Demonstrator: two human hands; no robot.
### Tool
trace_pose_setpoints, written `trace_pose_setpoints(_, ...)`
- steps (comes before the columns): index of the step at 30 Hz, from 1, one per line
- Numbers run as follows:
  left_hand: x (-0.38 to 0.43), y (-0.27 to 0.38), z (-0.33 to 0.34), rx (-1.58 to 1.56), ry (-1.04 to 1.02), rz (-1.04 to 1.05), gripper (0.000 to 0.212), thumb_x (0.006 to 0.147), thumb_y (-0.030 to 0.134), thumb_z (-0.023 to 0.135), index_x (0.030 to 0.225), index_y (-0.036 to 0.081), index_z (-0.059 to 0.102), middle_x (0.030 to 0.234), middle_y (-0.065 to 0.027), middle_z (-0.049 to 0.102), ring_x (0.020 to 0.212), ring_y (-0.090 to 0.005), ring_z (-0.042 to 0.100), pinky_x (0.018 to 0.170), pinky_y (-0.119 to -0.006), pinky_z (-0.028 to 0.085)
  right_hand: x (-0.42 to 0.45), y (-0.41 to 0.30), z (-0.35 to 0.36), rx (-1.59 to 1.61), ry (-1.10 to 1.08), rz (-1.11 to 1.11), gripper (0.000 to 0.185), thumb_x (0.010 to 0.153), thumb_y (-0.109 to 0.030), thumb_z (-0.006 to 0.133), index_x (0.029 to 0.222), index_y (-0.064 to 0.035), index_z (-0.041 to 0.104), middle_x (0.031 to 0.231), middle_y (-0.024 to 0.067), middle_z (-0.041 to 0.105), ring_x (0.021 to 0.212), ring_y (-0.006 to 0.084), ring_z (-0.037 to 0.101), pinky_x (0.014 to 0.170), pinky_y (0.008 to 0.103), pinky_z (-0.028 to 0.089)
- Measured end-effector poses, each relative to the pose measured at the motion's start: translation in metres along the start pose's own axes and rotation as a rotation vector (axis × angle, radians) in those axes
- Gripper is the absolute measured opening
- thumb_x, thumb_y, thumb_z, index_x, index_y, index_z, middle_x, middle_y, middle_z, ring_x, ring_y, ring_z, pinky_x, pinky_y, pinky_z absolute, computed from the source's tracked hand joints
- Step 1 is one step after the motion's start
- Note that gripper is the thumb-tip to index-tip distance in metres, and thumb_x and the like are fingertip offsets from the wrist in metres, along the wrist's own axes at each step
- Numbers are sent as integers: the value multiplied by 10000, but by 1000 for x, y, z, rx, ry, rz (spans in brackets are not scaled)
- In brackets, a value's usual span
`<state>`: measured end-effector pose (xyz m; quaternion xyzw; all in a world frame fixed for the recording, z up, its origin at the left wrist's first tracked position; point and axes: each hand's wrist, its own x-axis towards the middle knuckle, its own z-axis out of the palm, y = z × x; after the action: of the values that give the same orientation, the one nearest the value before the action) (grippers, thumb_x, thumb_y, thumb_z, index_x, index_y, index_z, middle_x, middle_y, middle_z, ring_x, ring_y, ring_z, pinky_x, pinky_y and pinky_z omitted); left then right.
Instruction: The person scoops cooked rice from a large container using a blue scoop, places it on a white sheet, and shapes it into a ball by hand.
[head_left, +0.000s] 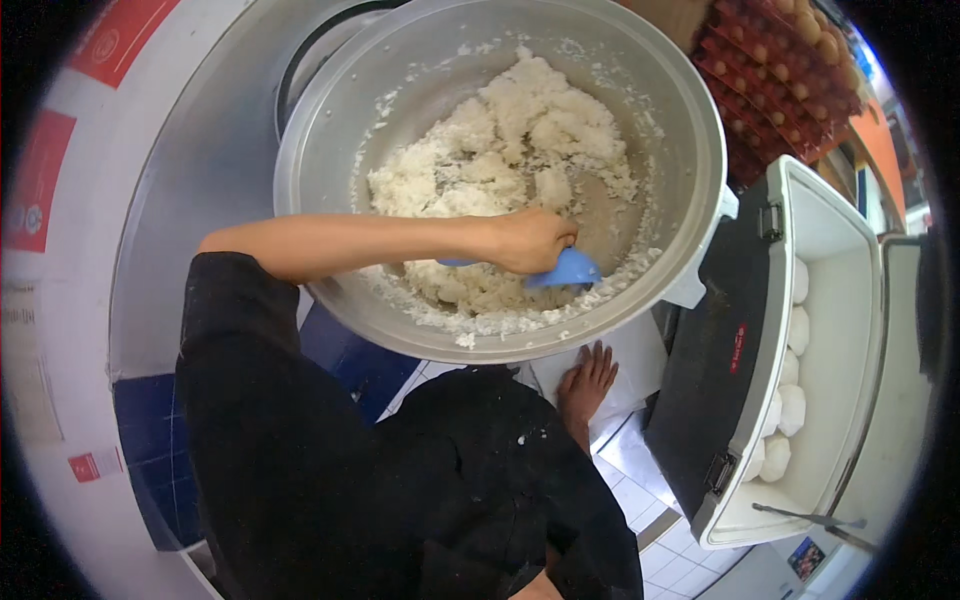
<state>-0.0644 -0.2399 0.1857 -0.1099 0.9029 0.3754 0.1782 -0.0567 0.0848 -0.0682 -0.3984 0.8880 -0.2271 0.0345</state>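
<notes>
My left hand (534, 238) is closed round a blue plastic scoop (566, 268) low in a large metal pot (694, 176). The scoop's rounded end touches the white grainy food (457, 184), which looks like cooked rice, near the pot's near wall. This food is heaped across the middle and far side of the pot, with bits stuck to the walls. Below the pot's near rim, my right hand (587, 381) is spread palm down on a white surface, its fingers apart and nothing seen in them; part of that arm is hidden by my black clothing.
An open cooler box (832, 225) at the right holds several round white items (792, 409). Stacked red egg trays (757, 82) with eggs stand at the upper right. A metal utensil (810, 517) lies across the box's near end. A metal surface (195, 135) extends left of the pot.
</notes>
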Motion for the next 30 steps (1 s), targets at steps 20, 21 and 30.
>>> trace_pose_setpoints(20, -53, -34, -11, -92, -175, -90, 321, 1084, 272, 392, 1136, 48, 616, 768, -144, 638, 740, -286, 631, 701, -427, 502, 0, 8, -1, 93, -14, 6, 509, 892, -133, 525, 1398, -73, 527, 1548, 151, 427, 1494, 381, 288, 1233, 599, 145)
trace_pose_setpoints(21, -51, -22, -23, -136, -256, -221, 338, 1090, 291, 382, 1143, 58, 621, 766, -118, 630, 715, -246, 616, 659, -399, 497, 1, 6, 1, 95, -18, 26, 508, 893, -136, 523, 1397, -73, 527, 1552, 151, 422, 1497, 379, 284, 1235, 599, 141)
trace_pose_setpoints(30, -56, -29, -63, -69, -333, -208, 435, 1100, 374, 355, 1261, 68, 619, 967, -108, 646, 738, -150, 610, 603, -292, 531, -2, 7, -3, 98, -49, 50, 490, 905, -135, 511, 1388, -55, 517, 1558, 155, 413, 1496, 377, 286, 1230, 605, 150)
